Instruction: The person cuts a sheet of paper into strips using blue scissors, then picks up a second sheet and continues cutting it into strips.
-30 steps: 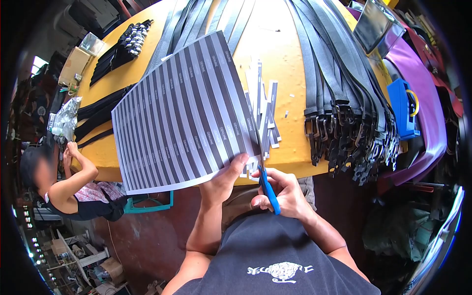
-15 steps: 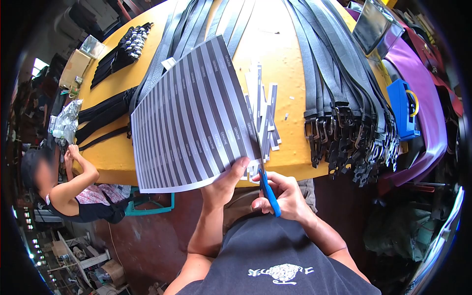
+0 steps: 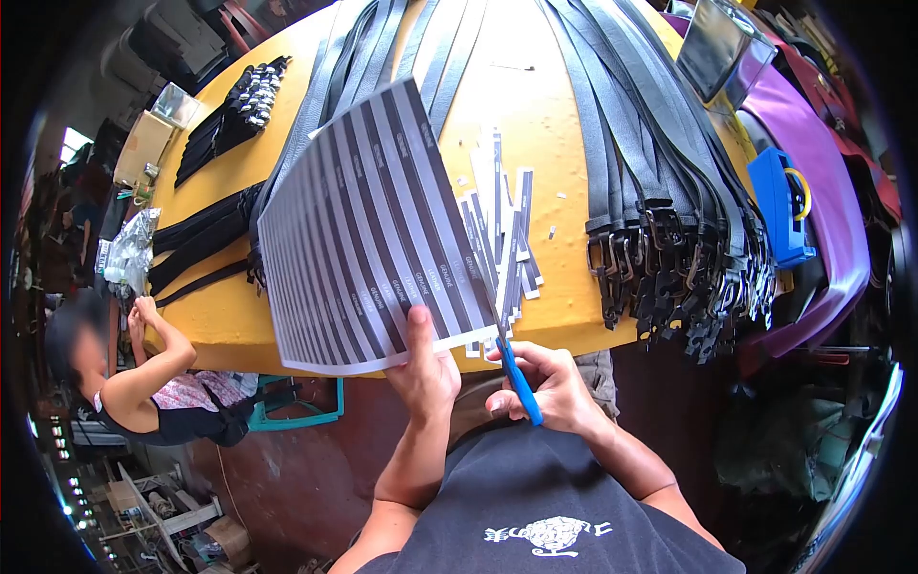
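Observation:
A large sheet [image 3: 359, 239] printed with dark and pale stripes, some lettered GENUINE LEATHER, is held up by its lower edge. My left hand [image 3: 426, 373] grips it, thumb on the printed face and fingers behind, out of sight. My right hand [image 3: 557, 387] is closed around the blue handles of a pair of scissors [image 3: 522, 390]. Their blades lie along the sheet's lower right corner; how far they are apart is hard to see. Just beyond that edge, several cut paper strips [image 3: 519, 234] lie in a loose pile on the yellow table [image 3: 564, 306].
Black belts with buckles [image 3: 660, 220] hang over the table's right side, and more belts [image 3: 368, 48] lie behind the sheet. A blue tape dispenser [image 3: 784, 210] stands at far right. Bundled black straps [image 3: 225, 120] lie at left. Another person [image 3: 148, 373] sits at the left edge.
My left thumb has moved left and inward from the sheet's right edge. The sheet has shifted slightly left and down. My right hand with the scissors has barely moved.

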A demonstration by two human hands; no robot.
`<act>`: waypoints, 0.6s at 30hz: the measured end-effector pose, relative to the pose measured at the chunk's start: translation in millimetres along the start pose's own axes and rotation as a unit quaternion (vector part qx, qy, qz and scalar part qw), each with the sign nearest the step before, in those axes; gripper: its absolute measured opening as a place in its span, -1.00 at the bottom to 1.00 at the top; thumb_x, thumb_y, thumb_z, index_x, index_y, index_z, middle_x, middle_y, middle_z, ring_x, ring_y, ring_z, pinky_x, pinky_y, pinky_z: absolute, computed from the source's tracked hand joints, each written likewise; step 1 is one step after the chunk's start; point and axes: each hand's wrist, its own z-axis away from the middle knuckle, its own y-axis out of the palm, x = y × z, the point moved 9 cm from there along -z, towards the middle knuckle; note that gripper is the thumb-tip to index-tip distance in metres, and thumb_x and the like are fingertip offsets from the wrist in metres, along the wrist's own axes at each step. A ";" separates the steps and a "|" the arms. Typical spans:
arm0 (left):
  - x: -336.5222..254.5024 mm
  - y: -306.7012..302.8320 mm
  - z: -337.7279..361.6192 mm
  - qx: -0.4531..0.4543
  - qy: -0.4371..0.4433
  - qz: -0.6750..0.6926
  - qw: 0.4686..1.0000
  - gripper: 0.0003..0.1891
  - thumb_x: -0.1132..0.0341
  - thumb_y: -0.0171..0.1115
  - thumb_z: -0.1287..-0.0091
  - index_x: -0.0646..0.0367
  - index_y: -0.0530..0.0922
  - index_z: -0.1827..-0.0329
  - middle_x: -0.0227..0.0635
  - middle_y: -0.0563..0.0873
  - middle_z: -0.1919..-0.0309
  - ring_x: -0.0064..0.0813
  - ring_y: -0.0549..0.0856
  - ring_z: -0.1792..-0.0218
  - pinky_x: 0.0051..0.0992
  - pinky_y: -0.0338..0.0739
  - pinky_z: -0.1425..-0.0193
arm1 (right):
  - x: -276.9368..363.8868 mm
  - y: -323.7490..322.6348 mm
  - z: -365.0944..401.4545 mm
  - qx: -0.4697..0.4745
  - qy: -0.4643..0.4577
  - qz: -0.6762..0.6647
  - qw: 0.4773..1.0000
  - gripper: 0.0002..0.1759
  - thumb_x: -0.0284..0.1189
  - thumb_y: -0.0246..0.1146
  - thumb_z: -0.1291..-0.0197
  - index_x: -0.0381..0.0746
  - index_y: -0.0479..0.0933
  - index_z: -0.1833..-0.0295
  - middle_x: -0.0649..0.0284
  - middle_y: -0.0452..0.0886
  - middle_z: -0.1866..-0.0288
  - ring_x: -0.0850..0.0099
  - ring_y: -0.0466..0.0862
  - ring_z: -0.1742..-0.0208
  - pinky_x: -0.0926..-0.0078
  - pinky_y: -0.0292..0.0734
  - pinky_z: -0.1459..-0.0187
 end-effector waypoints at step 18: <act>72.7 -73.4 33.2 -0.111 -0.170 -0.160 0.966 -0.73 0.43 0.26 -0.33 0.35 0.53 -0.05 -0.27 0.65 0.05 -0.54 0.62 0.11 -0.59 0.47 -0.03 | -86.0 -13.7 24.2 -0.039 0.206 -0.035 0.977 -0.48 -0.41 0.47 -0.06 -0.37 0.46 -0.08 0.33 0.58 0.51 0.63 0.56 0.61 0.67 0.49 0.58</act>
